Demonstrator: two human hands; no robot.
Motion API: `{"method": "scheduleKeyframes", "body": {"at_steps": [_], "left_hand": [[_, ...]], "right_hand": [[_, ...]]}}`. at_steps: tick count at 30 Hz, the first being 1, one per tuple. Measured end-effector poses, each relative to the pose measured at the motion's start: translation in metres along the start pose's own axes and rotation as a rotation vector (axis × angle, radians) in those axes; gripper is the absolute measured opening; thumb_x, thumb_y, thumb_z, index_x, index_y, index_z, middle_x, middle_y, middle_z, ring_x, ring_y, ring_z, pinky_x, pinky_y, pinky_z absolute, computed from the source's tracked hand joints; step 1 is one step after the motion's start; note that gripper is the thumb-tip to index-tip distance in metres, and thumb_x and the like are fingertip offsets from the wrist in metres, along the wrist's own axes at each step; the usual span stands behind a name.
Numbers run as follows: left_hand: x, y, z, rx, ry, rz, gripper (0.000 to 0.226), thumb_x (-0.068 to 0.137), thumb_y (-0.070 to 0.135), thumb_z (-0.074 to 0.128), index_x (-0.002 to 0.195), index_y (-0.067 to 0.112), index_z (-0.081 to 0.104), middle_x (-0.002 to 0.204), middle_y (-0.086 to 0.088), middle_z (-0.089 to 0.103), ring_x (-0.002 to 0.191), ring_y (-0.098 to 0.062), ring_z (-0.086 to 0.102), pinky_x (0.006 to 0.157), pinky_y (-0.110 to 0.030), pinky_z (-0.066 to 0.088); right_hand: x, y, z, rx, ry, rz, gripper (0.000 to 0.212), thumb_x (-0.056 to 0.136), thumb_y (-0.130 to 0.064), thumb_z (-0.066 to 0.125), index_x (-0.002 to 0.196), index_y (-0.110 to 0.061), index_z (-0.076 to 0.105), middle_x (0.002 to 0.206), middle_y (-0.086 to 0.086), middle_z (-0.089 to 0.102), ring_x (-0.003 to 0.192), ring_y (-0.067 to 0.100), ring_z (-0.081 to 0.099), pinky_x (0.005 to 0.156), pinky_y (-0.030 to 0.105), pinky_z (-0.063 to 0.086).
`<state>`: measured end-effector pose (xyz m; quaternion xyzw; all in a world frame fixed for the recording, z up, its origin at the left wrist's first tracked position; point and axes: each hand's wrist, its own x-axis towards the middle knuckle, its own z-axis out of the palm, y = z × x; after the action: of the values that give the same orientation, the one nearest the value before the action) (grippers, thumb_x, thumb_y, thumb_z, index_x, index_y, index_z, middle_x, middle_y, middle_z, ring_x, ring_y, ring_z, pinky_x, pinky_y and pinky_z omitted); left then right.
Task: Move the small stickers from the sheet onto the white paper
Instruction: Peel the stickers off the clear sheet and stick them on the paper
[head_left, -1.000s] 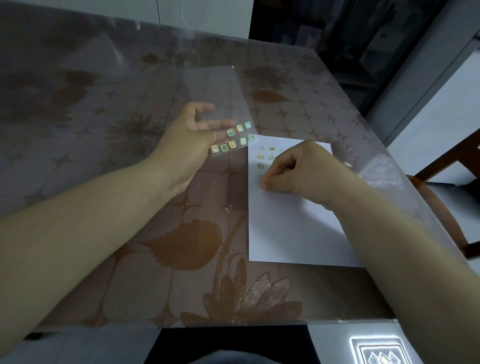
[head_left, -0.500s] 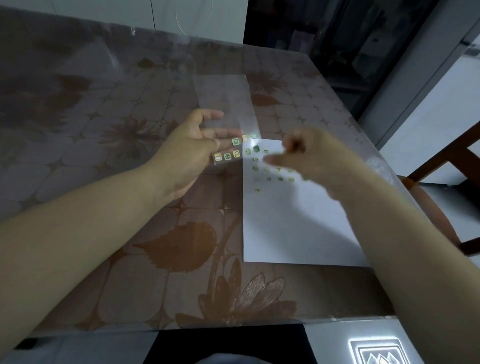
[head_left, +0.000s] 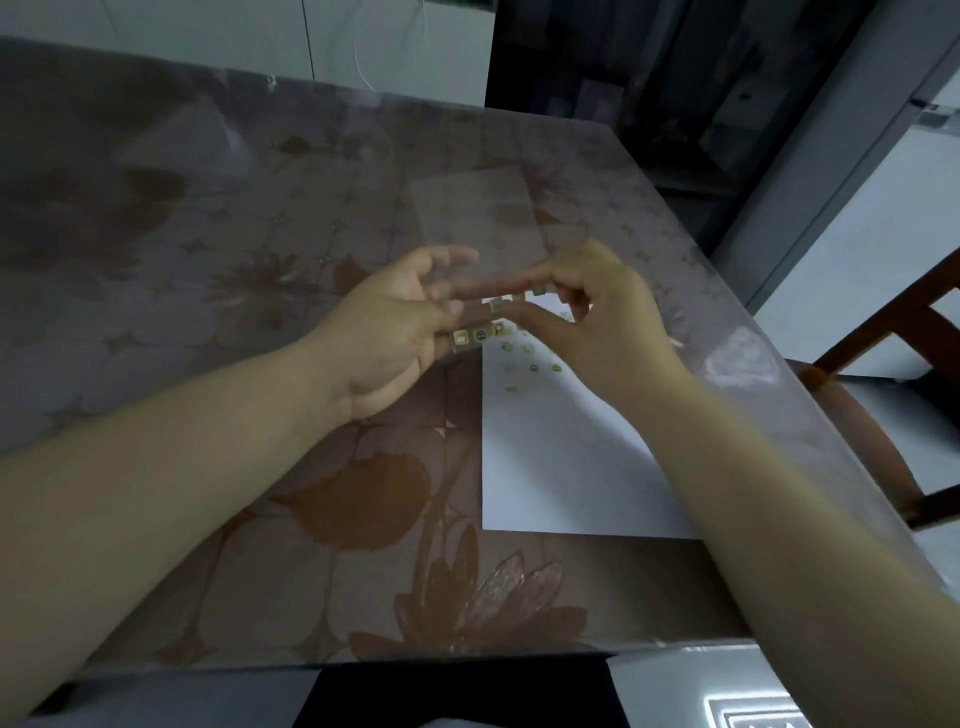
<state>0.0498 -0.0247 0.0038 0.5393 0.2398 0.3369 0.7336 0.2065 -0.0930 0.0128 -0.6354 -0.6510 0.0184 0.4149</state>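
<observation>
Sticker sheet (head_left: 478, 223), clear film, up off table (head_left: 260, 519); near end pinched between left hand (head_left: 395, 322) thumb and fingers. Remaining small stickers (head_left: 480, 335) sit just beside left fingertips. Right hand (head_left: 597, 322) forefinger and thumb bracket one upper-row sticker; through blur I can't tell if they grip it. Half second ago right hand hung over white paper (head_left: 550, 467), off sheet. Paper flat on table, placed stickers (head_left: 535, 368) at far end. Brown floral cloth under clear cover; wooden chair (head_left: 883, 364) right.
</observation>
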Motion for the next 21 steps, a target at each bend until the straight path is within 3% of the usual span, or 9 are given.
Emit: {"method": "scheduleKeyframes", "body": {"at_steps": [6,9,14,18,21], "left_hand": [[0.001,0.000,0.001,-0.063,0.011,-0.064,0.032,0.091,-0.009,0.038,0.117,0.007,0.049,0.113,-0.014,0.063,0.090,-0.019,0.065,0.080,-0.029,0.054],[0.001,0.000,0.001,-0.046,0.013,-0.034,0.035,0.087,-0.007,0.046,0.120,0.004,0.046,0.105,-0.010,0.066,0.085,-0.015,0.067,0.079,-0.026,0.054],[0.001,-0.002,0.001,0.030,0.032,-0.006,0.037,0.084,-0.004,0.053,0.119,0.008,0.045,0.098,-0.006,0.068,0.082,-0.012,0.068,0.076,-0.022,0.054],[0.002,-0.004,0.000,0.094,0.040,0.018,0.034,0.086,-0.004,0.052,0.116,0.012,0.046,0.097,-0.004,0.069,0.087,-0.013,0.067,0.078,-0.025,0.053],[0.002,-0.005,-0.002,0.250,0.089,0.071,0.034,0.090,-0.005,0.048,0.119,0.012,0.044,0.098,0.000,0.069,0.090,-0.007,0.067,0.076,-0.019,0.052]], "right_hand": [[-0.004,0.004,0.013,-0.060,0.079,-0.057,0.021,0.076,-0.019,0.073,0.097,-0.020,0.073,0.075,-0.015,0.039,0.065,-0.005,0.045,0.058,0.008,0.036],[-0.005,0.003,0.013,-0.040,0.107,-0.040,0.021,0.075,-0.022,0.073,0.096,-0.021,0.073,0.074,-0.017,0.038,0.064,-0.002,0.045,0.060,0.013,0.039],[-0.006,0.000,0.014,-0.021,0.113,-0.039,0.016,0.073,-0.021,0.075,0.089,-0.019,0.074,0.075,-0.020,0.040,0.067,-0.007,0.047,0.060,0.008,0.038],[-0.006,-0.003,0.009,-0.009,0.090,-0.010,0.011,0.075,-0.020,0.075,0.085,-0.017,0.074,0.074,-0.019,0.039,0.065,-0.008,0.047,0.059,0.006,0.036],[-0.007,-0.004,-0.008,0.057,-0.038,0.140,0.003,0.077,-0.022,0.074,0.075,-0.021,0.072,0.064,-0.012,0.042,0.054,-0.002,0.042,0.053,0.006,0.033]]}}
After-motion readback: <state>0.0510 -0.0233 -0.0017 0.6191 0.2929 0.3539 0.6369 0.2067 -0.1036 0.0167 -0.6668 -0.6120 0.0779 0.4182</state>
